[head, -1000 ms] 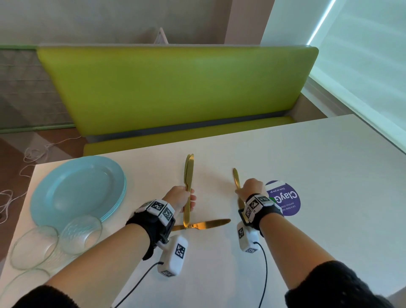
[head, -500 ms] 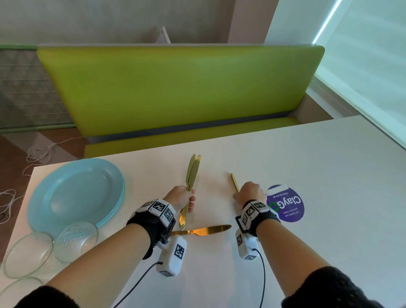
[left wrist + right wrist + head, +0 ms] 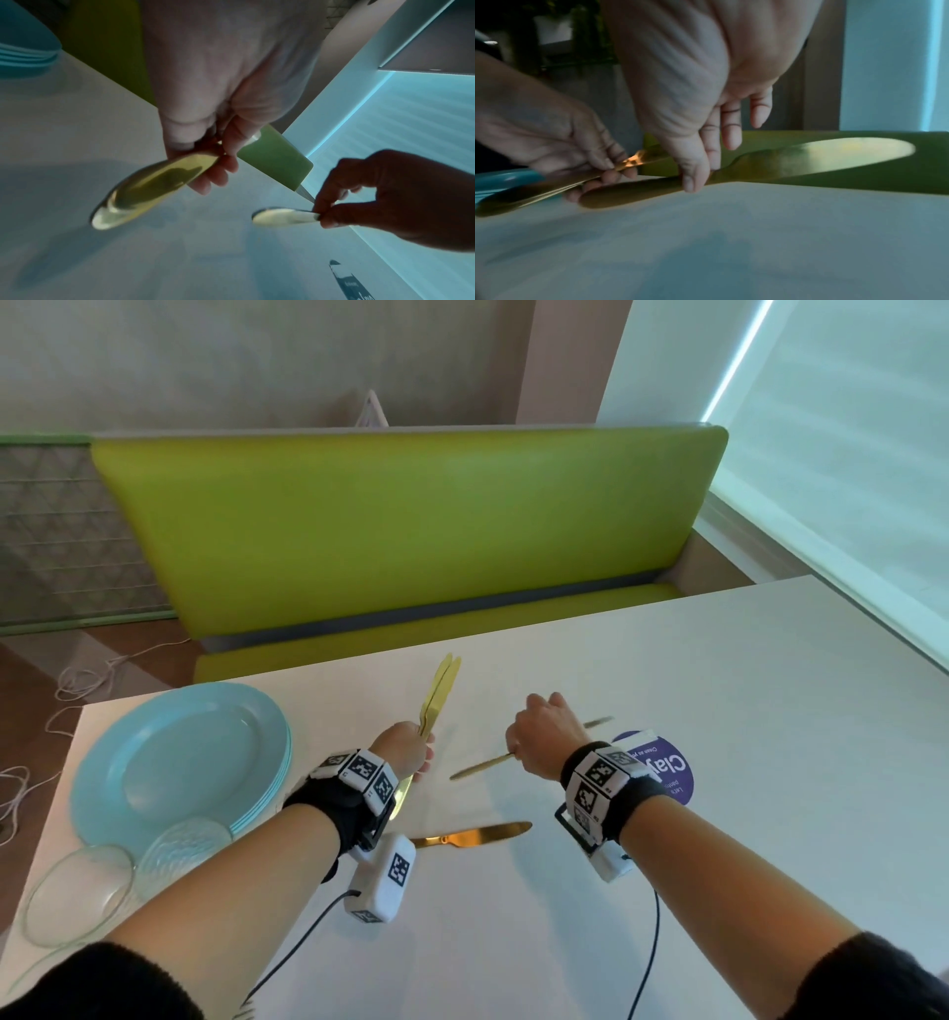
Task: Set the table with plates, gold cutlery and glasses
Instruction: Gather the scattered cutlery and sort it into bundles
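Observation:
My left hand (image 3: 411, 752) grips two gold cutlery pieces (image 3: 439, 693) held together, their tips pointing away toward the bench; in the left wrist view their handle ends (image 3: 154, 186) stick out below the curled fingers. Thumb and fingers of my right hand (image 3: 534, 731) pinch a gold knife (image 3: 482, 766) that lies crosswise just above the table, its blade (image 3: 834, 156) pointing right. Another gold knife (image 3: 472, 837) lies flat on the white table (image 3: 719, 670) between my wrists. A stack of light blue plates (image 3: 179, 762) sits at the left, with clear glasses (image 3: 77, 891) at the front left corner.
A round purple sticker (image 3: 662, 767) lies on the table by my right wrist. A green bench (image 3: 411, 521) runs along the table's far edge. A bright window is at the right. White cables lie on the floor at the left.
My right hand has lifted its knife and turned it from pointing away to lying crosswise. The left hand has raised its two pieces slightly. The knife on the table has stayed put.

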Available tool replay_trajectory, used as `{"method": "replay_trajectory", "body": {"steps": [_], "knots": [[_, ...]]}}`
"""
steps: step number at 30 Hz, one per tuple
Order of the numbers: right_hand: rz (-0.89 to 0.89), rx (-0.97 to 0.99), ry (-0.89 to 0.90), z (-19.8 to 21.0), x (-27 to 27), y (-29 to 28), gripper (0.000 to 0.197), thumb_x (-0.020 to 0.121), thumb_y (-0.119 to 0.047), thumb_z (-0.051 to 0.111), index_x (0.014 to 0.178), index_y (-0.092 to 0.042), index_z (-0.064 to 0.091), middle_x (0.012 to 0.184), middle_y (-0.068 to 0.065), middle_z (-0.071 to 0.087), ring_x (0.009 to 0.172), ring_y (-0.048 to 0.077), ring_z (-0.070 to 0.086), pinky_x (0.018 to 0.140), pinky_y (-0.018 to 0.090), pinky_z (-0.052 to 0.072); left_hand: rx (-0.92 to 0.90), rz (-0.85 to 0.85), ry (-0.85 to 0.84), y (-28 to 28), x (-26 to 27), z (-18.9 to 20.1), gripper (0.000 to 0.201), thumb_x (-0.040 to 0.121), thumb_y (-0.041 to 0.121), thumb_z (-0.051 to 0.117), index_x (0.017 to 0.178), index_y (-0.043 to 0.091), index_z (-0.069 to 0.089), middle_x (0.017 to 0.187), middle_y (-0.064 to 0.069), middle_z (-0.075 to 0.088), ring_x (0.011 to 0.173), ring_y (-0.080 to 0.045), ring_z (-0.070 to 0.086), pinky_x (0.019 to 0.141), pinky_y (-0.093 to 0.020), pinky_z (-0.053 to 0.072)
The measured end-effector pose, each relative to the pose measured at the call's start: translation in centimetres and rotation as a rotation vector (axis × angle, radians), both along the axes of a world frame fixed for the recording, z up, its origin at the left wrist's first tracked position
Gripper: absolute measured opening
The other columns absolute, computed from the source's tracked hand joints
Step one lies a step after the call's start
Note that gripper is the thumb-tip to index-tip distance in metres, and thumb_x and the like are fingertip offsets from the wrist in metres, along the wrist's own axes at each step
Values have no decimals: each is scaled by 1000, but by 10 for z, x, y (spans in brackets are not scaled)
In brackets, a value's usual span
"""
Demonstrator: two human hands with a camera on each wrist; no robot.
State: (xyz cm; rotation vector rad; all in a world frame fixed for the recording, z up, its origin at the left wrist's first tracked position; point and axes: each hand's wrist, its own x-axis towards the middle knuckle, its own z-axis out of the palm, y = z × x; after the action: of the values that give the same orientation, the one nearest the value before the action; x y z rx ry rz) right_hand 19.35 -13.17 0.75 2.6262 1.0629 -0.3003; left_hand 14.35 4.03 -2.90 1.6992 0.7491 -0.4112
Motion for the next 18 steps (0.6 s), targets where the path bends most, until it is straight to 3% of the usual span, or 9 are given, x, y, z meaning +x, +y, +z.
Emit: {"method": "replay_trajectory", "body": {"steps": [4,9,11,13,16,18], "knots": [[201,-45,-26,10,-19,19,26,93,-16,48,109,-18,68,109,-1,64,112,22,45,88,33,35,-14,-161,41,-12,-12,5,19,96,6,31,87,7,48,71,-6,49,58,-17,48,56,-24,43],[325,-73,-18,14,-39,41,26,94,-13,45,107,-15,67,109,0,64,111,22,46,88,33,36,78,-314,63,-20,-28,12,17,94,11,41,98,7,57,75,-5,57,63,-16,52,55,-19,41],[352,-84,-11,13,-43,46,26,95,-14,44,106,-14,68,108,1,64,108,22,47,84,32,36,35,-357,70,-20,-32,10,19,91,4,42,98,1,60,84,-10,64,75,-18,61,64,-20,51],[363,-90,2,13,-46,50,25,96,-14,44,105,-13,68,107,1,65,108,22,47,83,31,36,-85,-327,97,-21,-36,8,23,89,-7,37,96,-5,59,82,-12,63,77,-21,64,68,-23,56],[344,-81,30,10,-48,53,24,96,-15,45,100,-11,68,105,1,66,106,21,48,83,30,37,-176,-291,95,-19,-39,9,28,83,-16,32,86,-3,57,80,-14,60,75,-21,62,72,-28,55],[335,-69,44,9,-49,55,24,96,-17,46,99,-11,68,104,1,67,105,20,48,84,30,38,-199,-307,88,-16,-41,11,25,83,-15,37,83,-1,58,81,-13,60,77,-21,62,74,-28,55]]}}
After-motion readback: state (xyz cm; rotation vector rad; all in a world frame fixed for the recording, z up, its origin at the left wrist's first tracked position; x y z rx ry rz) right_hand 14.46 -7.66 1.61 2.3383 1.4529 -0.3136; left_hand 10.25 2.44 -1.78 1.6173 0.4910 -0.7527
